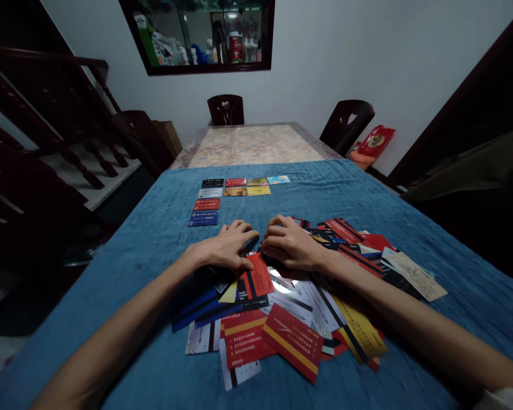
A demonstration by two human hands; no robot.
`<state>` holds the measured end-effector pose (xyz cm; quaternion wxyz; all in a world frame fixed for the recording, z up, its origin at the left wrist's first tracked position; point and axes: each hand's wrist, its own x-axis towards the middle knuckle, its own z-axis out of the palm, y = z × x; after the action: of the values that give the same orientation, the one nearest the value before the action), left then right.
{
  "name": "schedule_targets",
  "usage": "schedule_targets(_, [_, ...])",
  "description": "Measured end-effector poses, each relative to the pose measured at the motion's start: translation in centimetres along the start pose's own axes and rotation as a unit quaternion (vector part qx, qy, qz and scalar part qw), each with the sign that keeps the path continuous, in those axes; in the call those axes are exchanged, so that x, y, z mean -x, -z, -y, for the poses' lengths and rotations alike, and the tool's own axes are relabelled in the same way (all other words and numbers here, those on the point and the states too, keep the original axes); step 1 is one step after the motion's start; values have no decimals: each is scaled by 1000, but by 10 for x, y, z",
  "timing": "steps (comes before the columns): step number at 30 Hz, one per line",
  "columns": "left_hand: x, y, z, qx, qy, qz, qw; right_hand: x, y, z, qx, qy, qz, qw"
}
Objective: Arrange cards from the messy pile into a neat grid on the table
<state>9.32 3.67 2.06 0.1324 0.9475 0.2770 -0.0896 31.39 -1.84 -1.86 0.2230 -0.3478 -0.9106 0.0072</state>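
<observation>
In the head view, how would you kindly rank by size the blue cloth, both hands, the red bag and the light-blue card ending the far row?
1. Blue cloth
2. Left hand and right hand, too alike to rank
3. Red bag
4. Light-blue card

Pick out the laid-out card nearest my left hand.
The dark blue card, alone in the row closest to you, just beyond your left hand. The others lie farther off, starting with the red card directly beyond it.
</observation>
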Motion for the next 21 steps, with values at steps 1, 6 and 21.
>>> schedule_targets(1, [-1,-1,1,-5,1,-8,1000,0,0,0,1,-3,1,1000])
schedule_targets(6, [-3,-8,2,-33,4,-37,999,-1,0,0,15,-19,3,1000])
schedule_targets(21, [-14,-19,-6,-67,6,-105,992,-6,4,22,103,-89,103,985])
